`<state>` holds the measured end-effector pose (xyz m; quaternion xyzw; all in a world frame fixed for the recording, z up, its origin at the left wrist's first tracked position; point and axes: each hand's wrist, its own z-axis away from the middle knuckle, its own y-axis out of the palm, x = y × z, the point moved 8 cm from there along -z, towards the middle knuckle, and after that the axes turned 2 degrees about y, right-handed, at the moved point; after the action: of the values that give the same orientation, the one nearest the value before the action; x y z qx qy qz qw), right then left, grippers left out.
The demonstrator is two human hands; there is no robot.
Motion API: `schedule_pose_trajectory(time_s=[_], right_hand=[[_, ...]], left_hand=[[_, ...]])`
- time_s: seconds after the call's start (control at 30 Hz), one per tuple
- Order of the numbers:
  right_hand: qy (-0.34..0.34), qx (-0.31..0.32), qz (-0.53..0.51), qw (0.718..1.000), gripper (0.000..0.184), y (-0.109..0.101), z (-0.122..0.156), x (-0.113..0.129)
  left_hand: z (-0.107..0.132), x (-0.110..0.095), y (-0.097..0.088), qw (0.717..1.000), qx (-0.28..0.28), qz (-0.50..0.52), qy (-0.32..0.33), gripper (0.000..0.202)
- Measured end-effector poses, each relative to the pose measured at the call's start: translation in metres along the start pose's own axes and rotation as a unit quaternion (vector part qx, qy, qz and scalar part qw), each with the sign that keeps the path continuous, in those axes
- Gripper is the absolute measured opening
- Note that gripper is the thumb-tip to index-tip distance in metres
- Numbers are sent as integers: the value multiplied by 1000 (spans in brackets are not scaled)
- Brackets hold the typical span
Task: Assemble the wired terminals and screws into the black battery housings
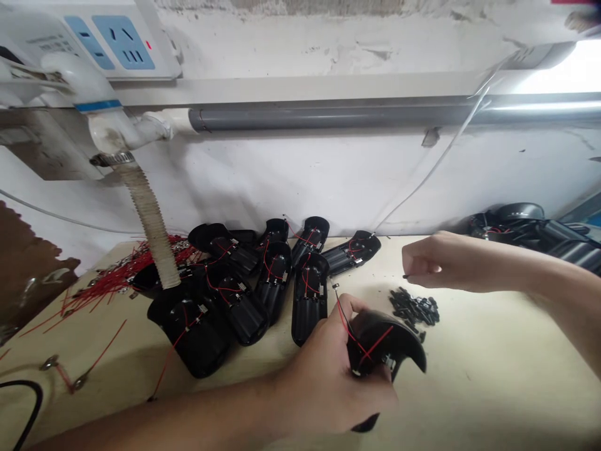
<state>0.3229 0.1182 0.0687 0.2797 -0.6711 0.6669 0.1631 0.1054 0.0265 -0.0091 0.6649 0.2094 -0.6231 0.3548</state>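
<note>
Holding work at the surface, places taken from the pile of small black pieces. Left hand on the near side of the pile and a little left of it, wrapped round a black housing, thumb side toward the wall, some fingers hidden by the shell. Right hand raised just beyond the pile, fingers curled closed on a dark bit poking out at the tips; cannot tell whether it matches the pieces below. Step in hand, as I judge it: shell gripped and presented, right hand bringing or choosing a small part. Next move would seem to call for a steady left grip, wires clear of the opening, and the right hand lined up with the shell. Held housing sits in the air nearer the wearer than the pile. Hollow, wired side faces up; flared rim points away from the wearer and curls over on the right, rounded end points back toward the wearer. Long axis runs roughly near to far, tilted and foreshortened. Left of the pile, more housings, mostly flared ends wallward; farther left, loose red leads.
</note>
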Motion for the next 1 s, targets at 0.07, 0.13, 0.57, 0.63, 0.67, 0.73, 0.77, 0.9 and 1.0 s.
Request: schedule_pose_trajectory(time_s=[0.07,0.13,0.57,0.63,0.67,0.73,0.77,0.9,1.0], right_hand=[[-29,82,9,996,14,28,7,27],[-36,-12,-88,995,16,39,13,49],[71,-37,-375,924,32,124,47,43],[59,-43,-380,922,35,125,47,42],[50,-51,-381,922,36,124,47,42],[34,-72,-375,924,31,121,48,42],[26,-80,-368,926,25,120,49,42],[-27,-102,-326,939,13,111,51,51],[-57,-110,-309,943,11,107,51,56]], left_hand=[[-1,0,-8,999,-44,-19,25,47],[-2,-1,-23,990,-132,-21,50,49],[1,-8,-67,932,-345,-35,103,35],[1,-7,-68,930,-349,-45,105,36],[1,-7,-68,929,-350,-51,105,37],[0,-8,-68,928,-351,-62,106,37],[0,-9,-68,927,-352,-66,108,36],[3,-12,-68,923,-360,-79,110,35],[2,-13,-67,926,-353,-73,109,36]])
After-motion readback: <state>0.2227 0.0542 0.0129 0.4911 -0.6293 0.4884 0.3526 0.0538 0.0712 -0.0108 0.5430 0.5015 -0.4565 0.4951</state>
